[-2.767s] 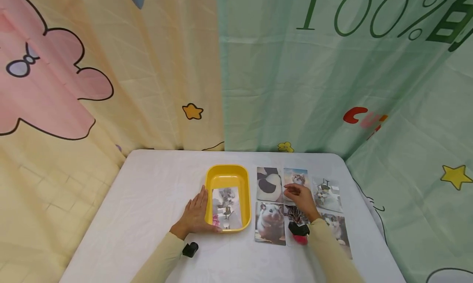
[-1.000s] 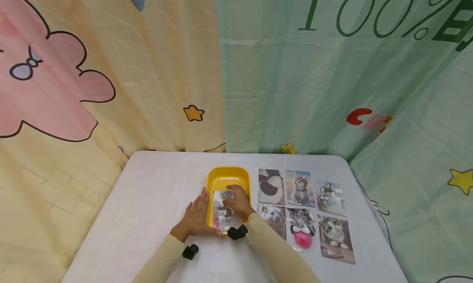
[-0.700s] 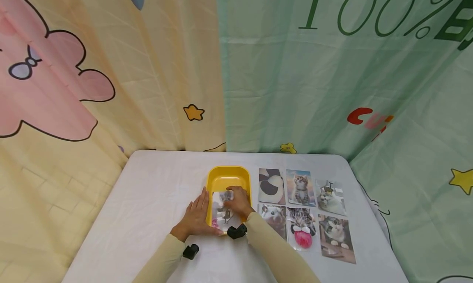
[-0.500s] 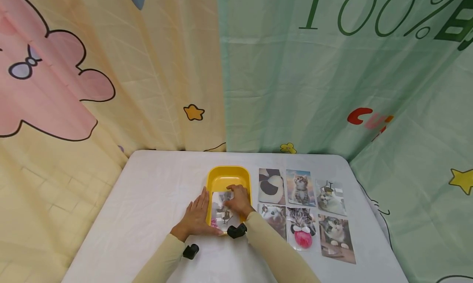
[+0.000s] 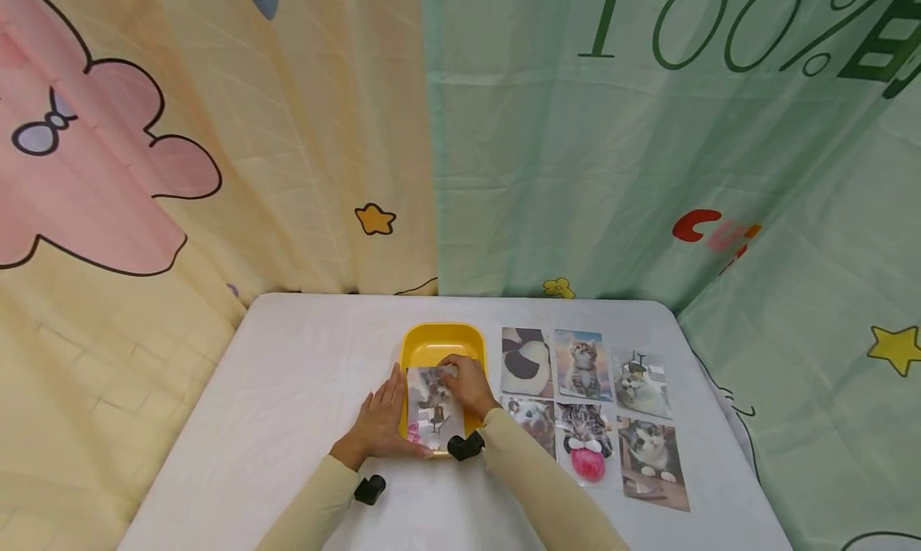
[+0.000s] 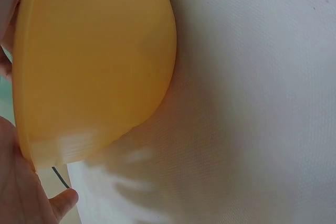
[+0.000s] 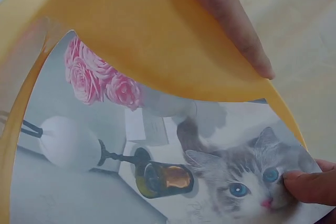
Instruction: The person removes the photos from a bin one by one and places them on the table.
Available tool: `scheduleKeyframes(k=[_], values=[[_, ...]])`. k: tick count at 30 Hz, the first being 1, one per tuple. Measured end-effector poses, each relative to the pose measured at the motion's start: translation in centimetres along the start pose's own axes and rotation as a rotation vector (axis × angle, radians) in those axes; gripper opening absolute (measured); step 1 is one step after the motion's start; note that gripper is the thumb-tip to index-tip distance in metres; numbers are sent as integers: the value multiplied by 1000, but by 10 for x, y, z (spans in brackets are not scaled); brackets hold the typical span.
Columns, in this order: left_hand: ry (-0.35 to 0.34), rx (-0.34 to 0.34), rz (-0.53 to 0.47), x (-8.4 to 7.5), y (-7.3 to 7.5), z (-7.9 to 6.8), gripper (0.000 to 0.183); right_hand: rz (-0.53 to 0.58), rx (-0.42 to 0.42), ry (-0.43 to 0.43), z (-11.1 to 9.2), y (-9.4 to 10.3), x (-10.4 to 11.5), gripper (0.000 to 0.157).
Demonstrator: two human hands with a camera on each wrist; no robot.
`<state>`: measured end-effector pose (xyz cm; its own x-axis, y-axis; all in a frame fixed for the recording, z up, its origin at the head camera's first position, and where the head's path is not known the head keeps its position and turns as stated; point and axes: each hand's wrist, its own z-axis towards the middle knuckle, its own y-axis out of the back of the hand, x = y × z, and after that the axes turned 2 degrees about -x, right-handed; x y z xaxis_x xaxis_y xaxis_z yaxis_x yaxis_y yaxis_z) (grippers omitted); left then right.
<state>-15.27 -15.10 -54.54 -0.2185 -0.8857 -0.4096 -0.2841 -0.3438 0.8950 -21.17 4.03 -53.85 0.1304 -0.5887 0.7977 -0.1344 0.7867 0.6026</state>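
Note:
The yellow tray (image 5: 442,331) stands mid-table in the head view. My left hand (image 5: 380,421) rests against its left rim, fingers straight and thumb at the near edge; the left wrist view shows the tray's outer wall (image 6: 94,56) beside that hand. Inside the tray, my right hand (image 5: 469,385) pinches a photo card (image 5: 432,419) by its upper right part. The card's picture has a blue-eyed cat, pink roses and a lamp, seen closely in the right wrist view, where my thumb (image 7: 312,186) presses on the cat's face. What lies under the card is hidden.
Right of the tray, several animal photo cards lie in two rows on the white table (image 5: 302,375). A kitten card (image 5: 583,365) is in the back row; a card with a pink ball (image 5: 586,447) lies in front. My right forearm partly covers a hamster-like card (image 5: 534,423).
My right hand has moved left from the laid-out cards into the tray and now pinches the cat card, which has shifted slightly left and up. The left hand has stayed on the rim.

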Motion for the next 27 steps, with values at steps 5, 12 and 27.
scheduleKeyframes(k=[5, 12, 27], values=[[10, -5, -9, 0, -2, 0, 143, 5, 16, 38, -2, 7, -1, 12], [10, 10, 6, -2, 0, 0, 143, -4, -39, 117, -4, 22, -12, 14], [7, 15, -23, -1, 1, -2, 144, 20, -144, 78, -7, 51, -28, 18]])
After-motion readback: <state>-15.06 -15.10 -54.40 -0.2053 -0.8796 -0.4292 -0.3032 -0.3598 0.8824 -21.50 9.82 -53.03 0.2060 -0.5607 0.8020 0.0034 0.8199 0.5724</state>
